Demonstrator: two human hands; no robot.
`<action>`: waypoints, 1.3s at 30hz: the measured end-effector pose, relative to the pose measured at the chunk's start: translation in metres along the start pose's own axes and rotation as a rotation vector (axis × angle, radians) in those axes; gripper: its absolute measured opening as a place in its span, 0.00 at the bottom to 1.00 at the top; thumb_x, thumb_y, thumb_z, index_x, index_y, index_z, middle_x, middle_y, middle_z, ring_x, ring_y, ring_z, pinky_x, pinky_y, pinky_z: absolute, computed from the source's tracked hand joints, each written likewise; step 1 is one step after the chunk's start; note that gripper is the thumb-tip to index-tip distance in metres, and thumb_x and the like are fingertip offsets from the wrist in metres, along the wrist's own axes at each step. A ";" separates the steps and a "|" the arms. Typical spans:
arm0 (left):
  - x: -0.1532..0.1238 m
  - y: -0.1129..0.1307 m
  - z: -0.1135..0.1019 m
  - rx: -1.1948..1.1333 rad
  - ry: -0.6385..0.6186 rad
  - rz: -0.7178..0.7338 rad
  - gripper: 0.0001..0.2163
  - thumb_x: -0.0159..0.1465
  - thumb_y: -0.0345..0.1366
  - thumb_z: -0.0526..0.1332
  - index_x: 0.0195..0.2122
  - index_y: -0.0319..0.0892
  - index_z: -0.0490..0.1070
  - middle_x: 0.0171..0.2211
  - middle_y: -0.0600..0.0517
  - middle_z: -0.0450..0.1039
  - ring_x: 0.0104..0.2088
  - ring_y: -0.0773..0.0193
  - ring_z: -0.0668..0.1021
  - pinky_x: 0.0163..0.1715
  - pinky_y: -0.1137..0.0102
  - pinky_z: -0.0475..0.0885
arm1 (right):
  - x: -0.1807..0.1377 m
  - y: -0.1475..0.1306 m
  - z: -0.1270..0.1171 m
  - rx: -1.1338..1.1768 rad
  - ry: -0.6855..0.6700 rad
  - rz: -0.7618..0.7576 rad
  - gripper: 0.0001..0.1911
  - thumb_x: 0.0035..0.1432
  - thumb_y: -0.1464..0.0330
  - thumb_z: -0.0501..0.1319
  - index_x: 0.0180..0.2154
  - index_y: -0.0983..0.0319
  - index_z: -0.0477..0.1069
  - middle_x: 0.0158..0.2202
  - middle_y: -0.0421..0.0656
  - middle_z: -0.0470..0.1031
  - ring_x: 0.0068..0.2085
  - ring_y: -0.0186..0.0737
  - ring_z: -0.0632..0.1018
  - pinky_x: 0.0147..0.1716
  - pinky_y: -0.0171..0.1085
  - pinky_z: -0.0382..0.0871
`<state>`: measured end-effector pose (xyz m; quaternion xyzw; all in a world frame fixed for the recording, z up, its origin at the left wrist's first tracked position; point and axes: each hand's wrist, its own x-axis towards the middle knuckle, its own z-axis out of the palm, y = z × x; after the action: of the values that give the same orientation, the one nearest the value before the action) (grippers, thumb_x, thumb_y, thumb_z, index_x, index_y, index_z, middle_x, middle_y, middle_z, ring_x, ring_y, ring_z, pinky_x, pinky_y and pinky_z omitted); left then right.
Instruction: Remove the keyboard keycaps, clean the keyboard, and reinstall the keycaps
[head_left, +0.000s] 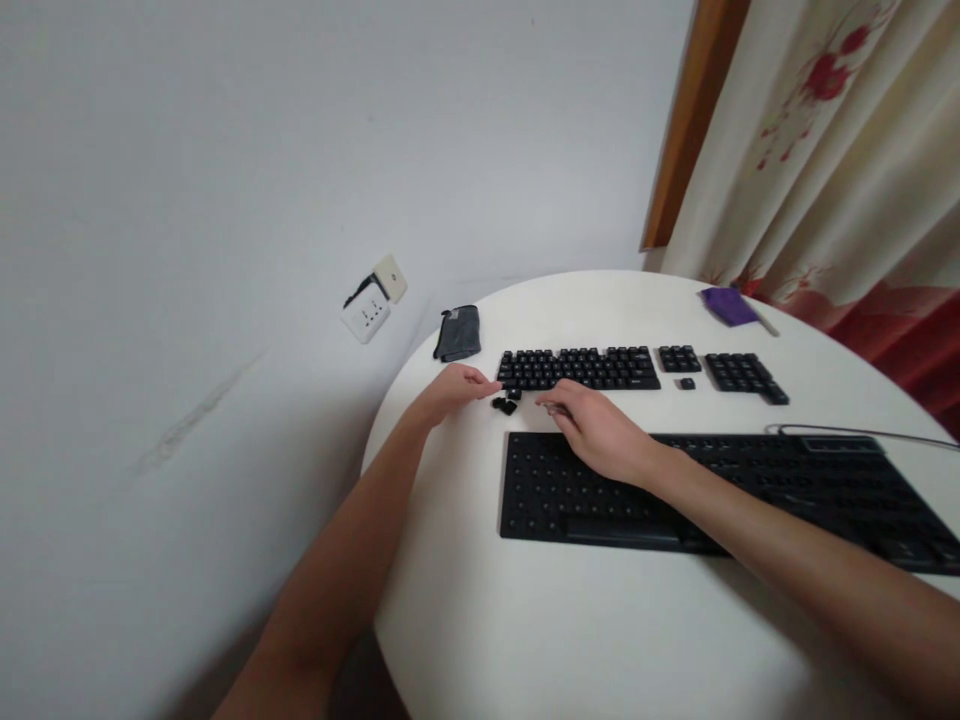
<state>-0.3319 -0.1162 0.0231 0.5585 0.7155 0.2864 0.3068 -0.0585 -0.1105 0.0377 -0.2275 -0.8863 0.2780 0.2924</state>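
My left hand reaches out with stretched fingers, its fingertips at the left end of a block of loose black keycaps laid out in rows. Several separate keycaps lie in a small heap just below those fingertips. To the right of the heap, my right hand is closed in a pinch; whatever is between its fingers is too small to make out. That hand hangs over the upper left part of a black keyboard base, whose left side shows bare key posts and a long space bar.
More keycaps stand in a small group and a number-pad group, with a single keycap nearby. A dark grey pouch lies at the left edge, a purple cloth at the back right. The cable runs right.
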 end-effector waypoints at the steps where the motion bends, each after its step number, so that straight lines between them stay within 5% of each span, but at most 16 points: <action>1: 0.000 0.000 -0.003 -0.007 -0.027 0.015 0.18 0.50 0.51 0.69 0.27 0.38 0.78 0.24 0.51 0.74 0.26 0.65 0.71 0.27 0.71 0.60 | 0.008 0.005 0.004 -0.020 -0.045 -0.017 0.15 0.64 0.76 0.53 0.46 0.61 0.76 0.42 0.48 0.75 0.44 0.45 0.76 0.46 0.42 0.68; 10: -0.002 0.002 -0.008 0.137 -0.272 0.336 0.15 0.44 0.36 0.74 0.34 0.41 0.79 0.32 0.51 0.78 0.29 0.65 0.73 0.30 0.72 0.65 | 0.040 0.029 0.027 -0.141 -0.152 -0.044 0.14 0.62 0.76 0.56 0.43 0.62 0.78 0.40 0.49 0.77 0.42 0.45 0.77 0.44 0.40 0.67; 16: -0.002 -0.004 -0.008 0.144 -0.237 0.276 0.09 0.48 0.34 0.70 0.31 0.40 0.78 0.29 0.50 0.77 0.28 0.65 0.74 0.30 0.72 0.66 | 0.045 0.037 0.026 -0.149 0.002 0.042 0.11 0.64 0.73 0.56 0.38 0.63 0.78 0.37 0.48 0.78 0.40 0.45 0.77 0.43 0.40 0.67; 24: -0.013 0.008 -0.020 -0.065 -0.320 0.084 0.09 0.54 0.35 0.64 0.34 0.37 0.74 0.25 0.52 0.73 0.26 0.67 0.73 0.27 0.73 0.65 | 0.050 0.030 0.027 -0.159 -0.035 -0.034 0.12 0.63 0.74 0.57 0.43 0.62 0.78 0.39 0.47 0.77 0.42 0.43 0.76 0.45 0.39 0.68; 28: -0.019 0.020 -0.024 -0.201 -0.396 0.094 0.09 0.57 0.38 0.63 0.34 0.37 0.75 0.26 0.53 0.72 0.27 0.69 0.70 0.27 0.73 0.63 | 0.058 0.024 0.033 -0.109 0.018 -0.094 0.13 0.63 0.70 0.62 0.49 0.61 0.76 0.42 0.46 0.75 0.42 0.42 0.77 0.45 0.38 0.69; 33: -0.022 0.026 -0.022 -0.305 -0.450 0.098 0.10 0.59 0.40 0.64 0.31 0.36 0.76 0.26 0.53 0.70 0.26 0.70 0.68 0.26 0.74 0.60 | 0.060 0.025 0.040 -0.059 0.086 -0.119 0.05 0.61 0.70 0.63 0.40 0.61 0.76 0.40 0.44 0.74 0.40 0.40 0.76 0.43 0.37 0.70; 39: -0.023 0.033 -0.017 -0.459 -0.461 0.084 0.11 0.58 0.40 0.66 0.28 0.35 0.76 0.25 0.51 0.72 0.26 0.70 0.68 0.28 0.73 0.63 | 0.049 0.025 0.041 0.002 0.183 -0.161 0.07 0.60 0.70 0.64 0.42 0.61 0.75 0.40 0.44 0.74 0.41 0.40 0.77 0.43 0.36 0.71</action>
<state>-0.3195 -0.1330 0.0617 0.5540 0.5203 0.3184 0.5666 -0.1151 -0.0792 0.0136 -0.1799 -0.8710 0.2326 0.3935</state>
